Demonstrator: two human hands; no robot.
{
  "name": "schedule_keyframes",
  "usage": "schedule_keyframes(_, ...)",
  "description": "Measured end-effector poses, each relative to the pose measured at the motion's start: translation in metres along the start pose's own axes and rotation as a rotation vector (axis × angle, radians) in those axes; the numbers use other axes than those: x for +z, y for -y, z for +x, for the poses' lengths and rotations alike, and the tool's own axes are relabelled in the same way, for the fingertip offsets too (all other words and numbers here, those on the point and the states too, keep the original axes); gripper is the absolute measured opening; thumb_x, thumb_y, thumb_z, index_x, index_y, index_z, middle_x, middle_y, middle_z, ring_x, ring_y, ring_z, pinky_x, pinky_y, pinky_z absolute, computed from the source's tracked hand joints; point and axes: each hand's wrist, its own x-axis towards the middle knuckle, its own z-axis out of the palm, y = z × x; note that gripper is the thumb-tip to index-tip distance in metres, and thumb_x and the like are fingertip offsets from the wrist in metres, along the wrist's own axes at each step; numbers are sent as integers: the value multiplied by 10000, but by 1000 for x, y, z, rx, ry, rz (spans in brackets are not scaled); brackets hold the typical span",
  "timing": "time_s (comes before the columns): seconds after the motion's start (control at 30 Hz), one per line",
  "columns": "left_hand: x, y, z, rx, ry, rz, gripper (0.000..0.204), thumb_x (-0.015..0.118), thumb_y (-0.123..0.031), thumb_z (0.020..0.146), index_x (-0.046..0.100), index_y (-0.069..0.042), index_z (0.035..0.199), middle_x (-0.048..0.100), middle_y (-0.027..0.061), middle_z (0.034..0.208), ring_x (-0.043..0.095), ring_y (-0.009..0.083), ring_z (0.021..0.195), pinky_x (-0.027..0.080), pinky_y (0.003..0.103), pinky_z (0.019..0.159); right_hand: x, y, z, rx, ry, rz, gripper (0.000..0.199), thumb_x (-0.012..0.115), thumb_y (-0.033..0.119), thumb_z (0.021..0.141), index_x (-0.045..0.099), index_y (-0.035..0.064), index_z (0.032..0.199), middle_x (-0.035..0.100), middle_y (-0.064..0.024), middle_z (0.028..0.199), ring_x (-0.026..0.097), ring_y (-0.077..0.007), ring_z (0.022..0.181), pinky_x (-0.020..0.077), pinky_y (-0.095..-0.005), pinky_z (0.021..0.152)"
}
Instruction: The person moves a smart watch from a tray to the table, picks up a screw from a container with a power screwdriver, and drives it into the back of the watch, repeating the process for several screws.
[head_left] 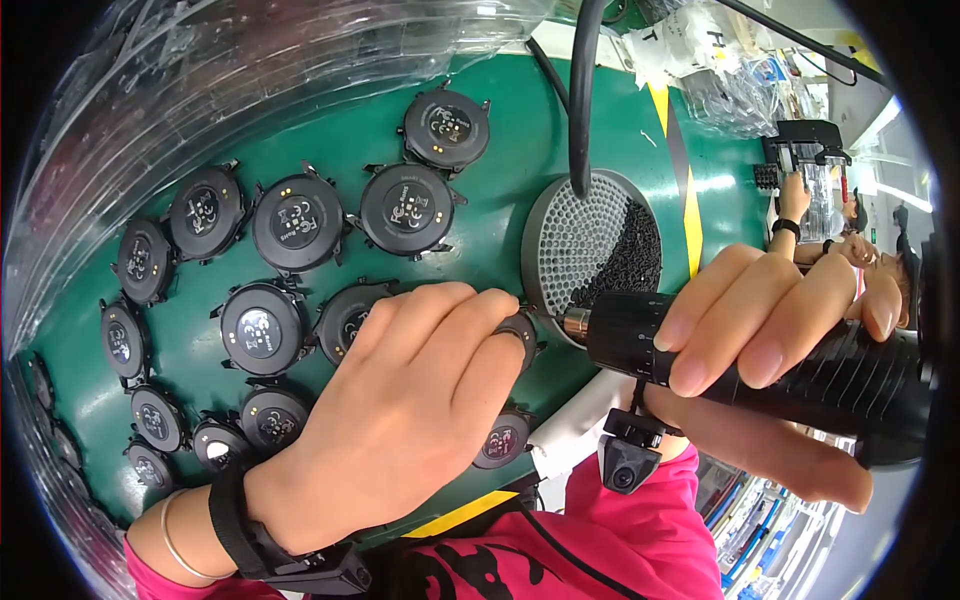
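Note:
My right hand (770,330) wraps round a black electric screwdriver (640,335), which lies level with its metal nose pointing left. Its thin tip meets the edge of a round black smartwatch body (518,335). My left hand (410,390) is closed at this watch body, fingertips on its upper edge by the screwdriver tip; the palm side is hidden. Just behind the screwdriver nose sits a round grey screw tray (565,240) with a grid of holes. Small black screws (630,255) are heaped on its right side.
Several more smartwatch bodies (298,222) lie back up on the green mat (330,125), left of and behind my left hand. Clear plastic trays (200,110) curve along the far left. A black cable (583,100) hangs over the screw tray. Other people (855,250) work at the right.

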Motion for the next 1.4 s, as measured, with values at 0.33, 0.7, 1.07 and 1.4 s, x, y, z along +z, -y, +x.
schedule_keyframes(0.33, 1, 5, -6, 35, 14, 11, 349, 752, 23, 647, 616, 11, 968, 611, 173, 1193, 595, 346, 981, 508, 410, 798, 0, -8, -4, -34, 95, 64, 846, 688, 666, 792, 350, 18, 1218, 561, -106, 829, 576, -183, 497, 473, -276, 435)
schedule_keyframes(0.7, 0, 2, -3, 37, 28, 29, 338, 738, 8, 662, 639, 24, 985, 613, 167, 1201, 600, 334, 987, 519, 400, 812, 4, 3, -3, 36, 79, -78, 857, 680, 684, 784, 374, 21, 1232, 572, -93, 865, 601, -182, 537, 490, -278, 463)
schedule_keyframes(1.07, 1, 2, -4, 33, 26, 41, 326, 734, -2, 671, 644, 21, 984, 615, 161, 1201, 598, 323, 989, 519, 391, 824, -11, 13, 0, 119, 220, -106, 856, 659, 691, 798, 369, 21, 1245, 578, -94, 890, 627, -186, 570, 508, -278, 494)
schedule_keyframes(1.4, -2, 4, -2, 54, 25, 50, 319, 728, -5, 686, 642, 18, 992, 608, 162, 1201, 597, 326, 997, 517, 392, 836, 11, -4, -12, -42, -94, -87, 797, 660, 661, 817, 363, 28, 1198, 576, -103, 779, 601, -200, 491, 501, -295, 423)
